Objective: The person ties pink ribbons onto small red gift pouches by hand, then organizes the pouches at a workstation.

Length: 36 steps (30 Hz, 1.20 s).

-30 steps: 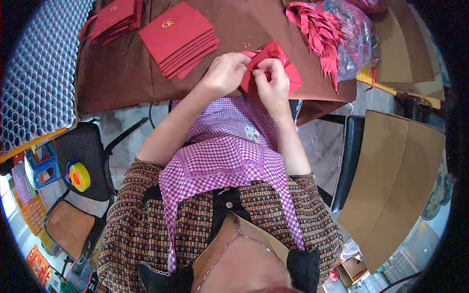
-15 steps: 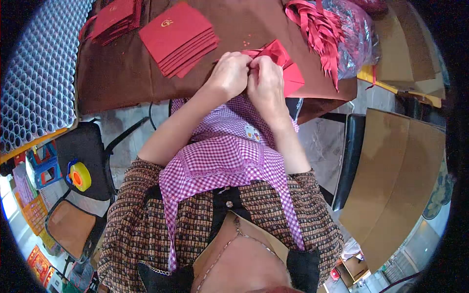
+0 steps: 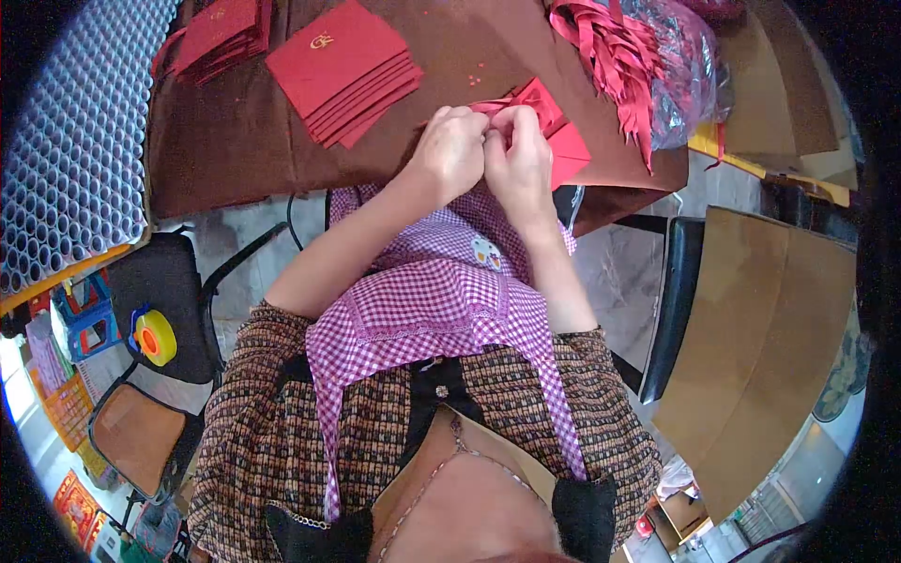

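Both hands meet at the near edge of the counter, which is draped in brown cloth. The left hand and the right hand are pressed knuckle to knuckle, and the fingers of each are curled in tight, pinching the folded red paper piece between them. The paper juts out from the hands toward 1 o'clock, and its lower corner lies on the cloth near the counter's edge. At 10 o'clock from the hands lies a fanned stack of red envelopes with a gold mark on the top one. Farther out at 10 o'clock, a second stack lies near the far edge. At 1 o'clock a bundle of red strips lies across a clear plastic bag. At 9 o'clock, beyond the counter's end, stands a tray of tubes, packed upright. Below it, at 8 o'clock, a yellow and orange tape roll sits on a black chair. At 4 o'clock, brown cardboard sheets lean by another dark chair. A pink checked apron covers the person's front below the hands.
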Tool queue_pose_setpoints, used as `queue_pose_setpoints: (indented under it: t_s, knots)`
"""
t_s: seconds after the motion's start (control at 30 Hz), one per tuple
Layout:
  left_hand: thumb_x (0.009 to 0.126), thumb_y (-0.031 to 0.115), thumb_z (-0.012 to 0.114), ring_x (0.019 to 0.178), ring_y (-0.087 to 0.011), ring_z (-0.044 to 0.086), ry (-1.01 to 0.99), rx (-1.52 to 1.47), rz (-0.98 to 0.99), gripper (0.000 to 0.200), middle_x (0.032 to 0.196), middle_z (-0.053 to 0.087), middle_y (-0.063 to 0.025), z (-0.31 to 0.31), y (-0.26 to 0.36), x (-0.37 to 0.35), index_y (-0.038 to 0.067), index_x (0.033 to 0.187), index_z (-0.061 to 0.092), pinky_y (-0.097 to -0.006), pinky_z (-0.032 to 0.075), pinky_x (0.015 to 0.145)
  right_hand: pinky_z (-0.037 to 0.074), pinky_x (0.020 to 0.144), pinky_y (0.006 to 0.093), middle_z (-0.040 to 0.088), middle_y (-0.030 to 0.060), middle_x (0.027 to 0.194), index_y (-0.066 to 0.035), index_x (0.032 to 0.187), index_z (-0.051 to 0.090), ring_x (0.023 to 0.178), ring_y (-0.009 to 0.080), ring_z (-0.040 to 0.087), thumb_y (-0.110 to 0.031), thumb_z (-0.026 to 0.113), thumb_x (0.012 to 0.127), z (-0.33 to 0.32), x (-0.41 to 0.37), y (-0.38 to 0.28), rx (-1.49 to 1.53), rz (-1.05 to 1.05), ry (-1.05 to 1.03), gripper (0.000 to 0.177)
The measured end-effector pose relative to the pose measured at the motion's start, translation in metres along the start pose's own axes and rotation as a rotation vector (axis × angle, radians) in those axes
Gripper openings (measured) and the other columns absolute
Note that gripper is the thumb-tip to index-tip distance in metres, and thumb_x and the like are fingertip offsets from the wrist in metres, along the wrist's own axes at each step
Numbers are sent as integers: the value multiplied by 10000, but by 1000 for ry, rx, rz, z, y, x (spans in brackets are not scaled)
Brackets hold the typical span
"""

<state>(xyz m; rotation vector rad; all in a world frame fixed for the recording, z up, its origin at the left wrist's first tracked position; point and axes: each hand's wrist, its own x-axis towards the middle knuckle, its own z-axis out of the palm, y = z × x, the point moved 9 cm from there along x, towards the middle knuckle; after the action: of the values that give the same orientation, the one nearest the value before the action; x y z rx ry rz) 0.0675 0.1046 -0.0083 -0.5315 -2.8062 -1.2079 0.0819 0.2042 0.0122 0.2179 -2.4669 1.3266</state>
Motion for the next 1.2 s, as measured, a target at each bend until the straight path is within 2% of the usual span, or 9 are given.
queue_pose_setpoints:
  t_s: [0.47,0.6,0.67,0.73,0.87,0.97,1.07,1.13,1.2]
  knots:
    - [783,39,539,933,-345,597,138,-165,-134,161,922,645,-188,-10,-9,0,13,875,668,-414,458,874,441,684,405,583,135,814,-17,869,538,764,314,555,33,615,746,-1,-20,-19,-196,-355,157,154]
    - [789,50,531,926,-346,610,178,-333,-240,184,940,646,-201,-2,-20,-1,2,898,672,-402,475,859,457,663,385,577,137,802,-11,859,532,738,297,569,32,604,760,-4,-19,-18,-186,-328,198,130]
    - [792,54,528,928,-345,613,187,-427,-296,194,950,645,-204,4,-28,-4,-1,911,672,-399,478,858,476,626,362,575,138,785,-7,853,526,695,274,583,26,586,783,-8,-17,-1,-79,-151,250,97]
    - [822,42,567,791,-199,661,181,-285,-227,195,894,677,-173,-1,-17,-2,-21,981,661,-315,522,727,486,602,350,582,140,782,-2,866,523,664,256,591,15,572,802,-6,-16,3,-70,-134,241,82]
    - [816,36,572,780,-199,659,162,-289,-220,204,883,679,-173,4,-24,-1,-18,991,661,-313,522,731,460,686,424,600,139,828,-13,881,547,763,329,578,4,577,776,-2,-10,19,9,-9,194,110]
    - [818,51,578,790,-195,660,142,-307,-260,212,912,679,-175,7,-42,2,-15,1003,658,-308,519,743,468,702,387,627,132,800,-31,1052,562,764,291,592,-54,622,800,3,2,12,-140,-103,-54,260]
    - [819,55,576,798,-193,660,89,-226,-244,222,924,676,-180,-3,-35,3,-11,1015,655,-304,517,748,470,686,376,641,140,770,-48,1057,609,766,309,595,-33,608,806,-5,16,-2,-99,-241,-214,252]
    - [817,65,579,818,-212,660,81,-222,-266,231,940,671,-186,-4,-35,3,-7,1023,652,-312,515,763,456,741,370,645,115,879,-63,1064,624,844,287,591,-24,602,791,-14,24,-11,-206,-235,-252,276]
    - [813,73,588,841,-235,657,86,-219,-219,231,953,664,-190,-9,-27,4,-8,1020,650,-323,511,781,419,809,365,620,69,1026,-70,1061,629,940,246,569,-29,593,776,-24,26,-38,-463,-487,-141,290]
